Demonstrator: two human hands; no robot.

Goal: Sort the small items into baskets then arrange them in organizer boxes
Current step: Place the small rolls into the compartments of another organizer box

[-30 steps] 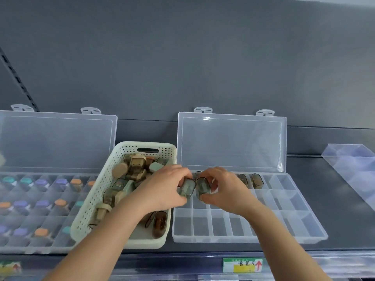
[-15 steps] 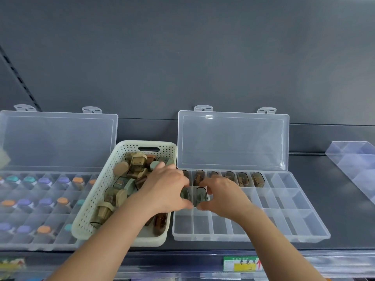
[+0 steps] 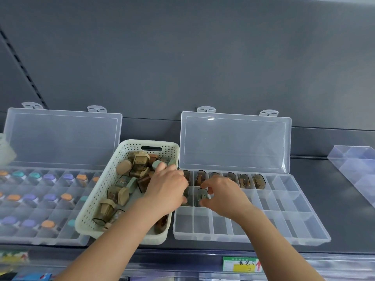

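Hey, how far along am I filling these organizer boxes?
Done: the left box looks mostly filled, and six brown cases stand in the right box's back row. In hand: the right hand pinches a case into the second row; the left hand sits beside it. Left: loose cases in the basket, most compartments empty.

Your white basket (image 3: 89,211) holds a jumble of tan and green items (image 3: 140,161), and your open clear box (image 3: 251,240) has six brown items upright in its back row, two behind.
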